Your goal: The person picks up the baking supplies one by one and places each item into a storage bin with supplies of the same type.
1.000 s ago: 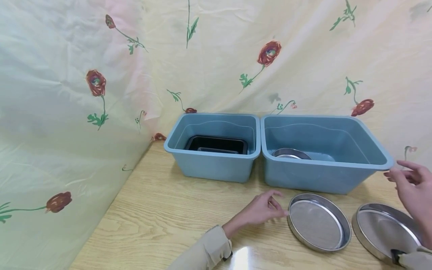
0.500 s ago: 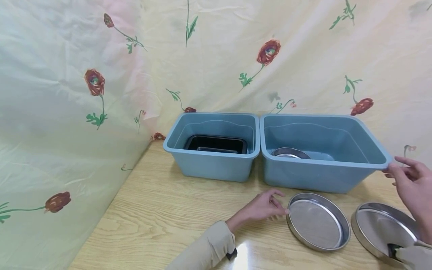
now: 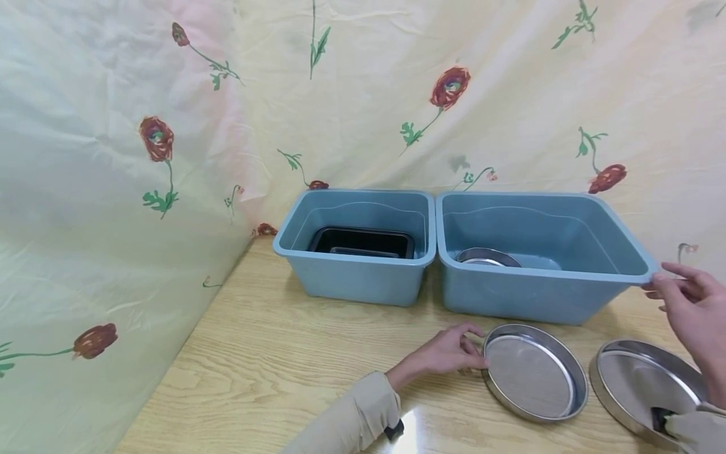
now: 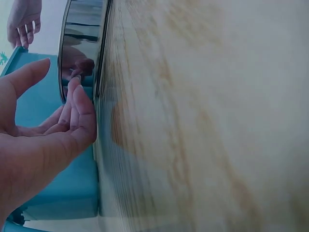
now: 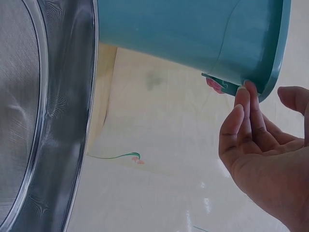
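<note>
At the left edge of a round metal sieve [image 3: 530, 377] on the table, my left hand [image 3: 448, 352] has its fingertips right at the side wall. The left wrist view shows those fingers loosely bent against the shiny sieve wall [image 4: 82, 43], the thumb apart from it. My right hand [image 3: 694, 309] is at the front right corner of the right blue tub [image 3: 544, 277]. Its fingertips touch under the tub's rim in the right wrist view, with the thumb [image 5: 292, 99] standing off. Beneath the right forearm lies a second round sieve [image 3: 635, 378], partly covered by the wrist.
Beside the right tub stands another blue tub [image 3: 357, 277], holding a black rectangular pan [image 3: 363, 239]. Inside the right tub is a round metal piece [image 3: 488, 255], partly hidden by the front wall. Flowered cloth [image 3: 351, 94] hangs behind and at the left of the wooden table [image 3: 272, 366].
The right hand has come up slightly to the tub's corner rim. My left hand has shifted a little right, its fingers closer against the sieve. Tubs and sieves stay in place.
</note>
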Motion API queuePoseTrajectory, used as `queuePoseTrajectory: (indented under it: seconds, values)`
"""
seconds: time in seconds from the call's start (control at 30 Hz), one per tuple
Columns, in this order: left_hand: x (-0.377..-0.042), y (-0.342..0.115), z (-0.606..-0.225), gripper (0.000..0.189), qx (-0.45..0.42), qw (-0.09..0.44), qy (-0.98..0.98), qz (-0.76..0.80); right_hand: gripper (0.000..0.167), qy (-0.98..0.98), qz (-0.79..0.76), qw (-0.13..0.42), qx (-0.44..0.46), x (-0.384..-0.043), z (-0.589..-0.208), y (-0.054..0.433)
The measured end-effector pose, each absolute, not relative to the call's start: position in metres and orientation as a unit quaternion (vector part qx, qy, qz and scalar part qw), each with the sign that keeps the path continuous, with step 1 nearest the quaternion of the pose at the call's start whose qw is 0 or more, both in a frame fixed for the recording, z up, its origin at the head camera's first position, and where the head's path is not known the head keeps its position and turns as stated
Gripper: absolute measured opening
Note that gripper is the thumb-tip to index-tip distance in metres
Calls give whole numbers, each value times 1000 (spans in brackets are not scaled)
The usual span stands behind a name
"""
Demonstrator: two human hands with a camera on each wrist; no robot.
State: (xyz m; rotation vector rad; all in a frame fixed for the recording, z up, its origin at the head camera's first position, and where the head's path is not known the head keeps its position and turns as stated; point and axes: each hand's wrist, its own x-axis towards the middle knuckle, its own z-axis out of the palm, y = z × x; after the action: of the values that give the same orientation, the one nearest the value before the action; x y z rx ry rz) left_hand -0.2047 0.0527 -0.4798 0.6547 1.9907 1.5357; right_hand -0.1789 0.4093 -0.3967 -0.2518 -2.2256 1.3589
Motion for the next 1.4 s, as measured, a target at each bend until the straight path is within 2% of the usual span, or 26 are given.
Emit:
queuePoseTrajectory:
  seconds: [0.27, 0.57, 0.97, 1.13, 1.4]
  values:
    - [-205, 56, -481, 49, 242, 266, 739, 570, 40, -816, 507, 266, -77, -180, -392, 407]
    - [-203, 60, -484, 47, 245, 254, 755, 553, 36, -826, 495, 261, -71, -183, -395, 411]
    - [-202, 63, -485, 45, 240, 273, 732, 576, 36, -832, 482, 267, -63, -182, -395, 411]
    - [-201, 64, -485, 44, 238, 270, 734, 576, 40, -828, 491, 266, -57, -181, -393, 410]
    - [-201, 64, -486, 44, 237, 264, 739, 573, 37, -835, 483, 257, -62, -180, -394, 408]
